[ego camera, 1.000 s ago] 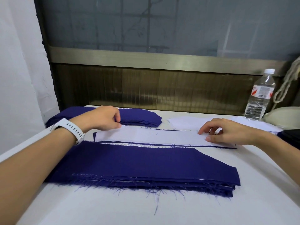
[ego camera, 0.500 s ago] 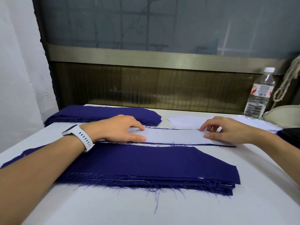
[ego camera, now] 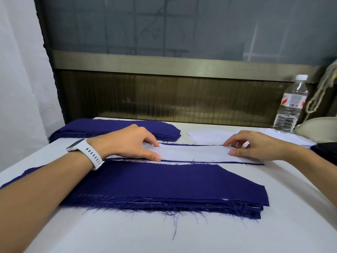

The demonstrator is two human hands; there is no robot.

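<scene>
Fingers (ego camera: 152, 142) of the left hand (ego camera: 127, 143) lie loosely bent on the white strip (ego camera: 193, 152). The index tip sits at its far edge and the thumb at its near edge, pressing it flat rather than grasping it. The right hand (ego camera: 259, 148) does likewise further right, with bent fingertips on the far edge and the thumb flat on the strip.

The strip lies mid-counter on a navy piece (ego camera: 237, 163), which shows only as a thin dark line along each long side. Both ends of the strip are hidden under the hands. The left forearm covers the left end of the near navy stack (ego camera: 164, 183), whose frayed threads trail toward the viewer. The left hand masks part of the far navy stack (ego camera: 109, 126).

A water bottle (ego camera: 290, 108) stands at the back right, well apart from the strip. Beside it a cream object (ego camera: 317, 128) is cut off by the frame and hard to make out. Bare counter (ego camera: 182, 234) shows in front of the near stack and to its right.
</scene>
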